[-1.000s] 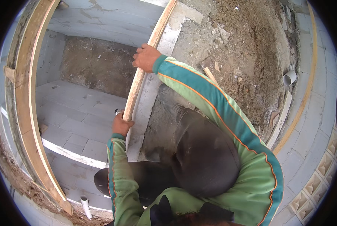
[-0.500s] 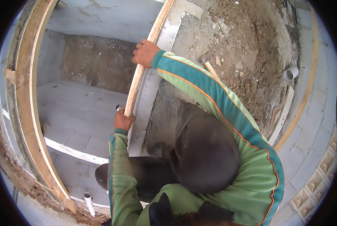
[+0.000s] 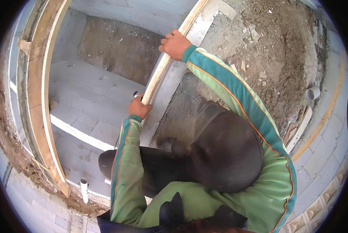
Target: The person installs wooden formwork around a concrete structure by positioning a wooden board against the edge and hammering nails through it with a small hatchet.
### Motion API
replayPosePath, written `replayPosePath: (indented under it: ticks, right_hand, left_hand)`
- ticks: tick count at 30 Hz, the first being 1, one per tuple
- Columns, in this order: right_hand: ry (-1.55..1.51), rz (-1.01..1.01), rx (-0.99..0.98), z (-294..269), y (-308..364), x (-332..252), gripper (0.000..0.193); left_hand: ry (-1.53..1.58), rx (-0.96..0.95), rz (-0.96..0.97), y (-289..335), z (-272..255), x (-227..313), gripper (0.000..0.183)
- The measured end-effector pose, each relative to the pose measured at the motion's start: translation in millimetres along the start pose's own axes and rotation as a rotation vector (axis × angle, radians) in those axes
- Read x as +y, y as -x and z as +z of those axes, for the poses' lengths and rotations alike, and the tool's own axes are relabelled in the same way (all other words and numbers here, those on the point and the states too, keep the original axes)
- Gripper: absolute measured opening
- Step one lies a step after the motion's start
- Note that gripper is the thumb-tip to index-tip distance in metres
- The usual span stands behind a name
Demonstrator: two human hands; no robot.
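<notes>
A long, narrow wooden board (image 3: 162,70) lies on edge along the top of the pale wall ledge (image 3: 167,87). My left hand (image 3: 140,108) is closed around its near end, thumb on the ledge side. Farther along, my right hand (image 3: 176,44) grips the same board from above, fingers curled over its left side. A small object with a pale, rounded end (image 3: 136,94) shows just beyond my left fingers; I cannot tell what it is or whether the hand holds it too. The board's far end runs out of view at the top.
Left of the board, a deep space has grey block walls (image 3: 88,105) and a dirt floor (image 3: 115,48). A second wooden board (image 3: 38,97) stands at far left. White pipe stubs rise at lower left (image 3: 84,190) and right (image 3: 313,93). Rubble (image 3: 275,50) covers the right side.
The whole scene has shifted right in the view, and upward in the middle, as my head moved. Both hands keep their hold on the board, with no clear slide along the ledge.
</notes>
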State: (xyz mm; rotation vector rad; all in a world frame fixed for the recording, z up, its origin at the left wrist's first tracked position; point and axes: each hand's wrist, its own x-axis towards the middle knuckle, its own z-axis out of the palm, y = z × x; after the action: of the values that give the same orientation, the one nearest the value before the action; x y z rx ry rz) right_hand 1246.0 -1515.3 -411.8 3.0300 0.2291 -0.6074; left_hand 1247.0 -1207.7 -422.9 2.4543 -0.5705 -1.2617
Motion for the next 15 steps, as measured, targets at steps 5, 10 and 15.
replayPosePath:
  ticks: [5,10,15]
  right_hand:
    - [-0.06,-0.018,0.11,6,3,3,0.021]
    - [-0.067,-0.024,0.188,1,7,4,0.019]
    - [-0.092,-0.013,0.177,5,13,6,0.019]
  left_hand:
    - [0.271,0.095,0.063,-3,8,-9,0.061]
    - [0.597,0.425,0.077,-19,12,-5,0.062]
    - [0.153,0.309,0.073,-6,-10,46,0.068]
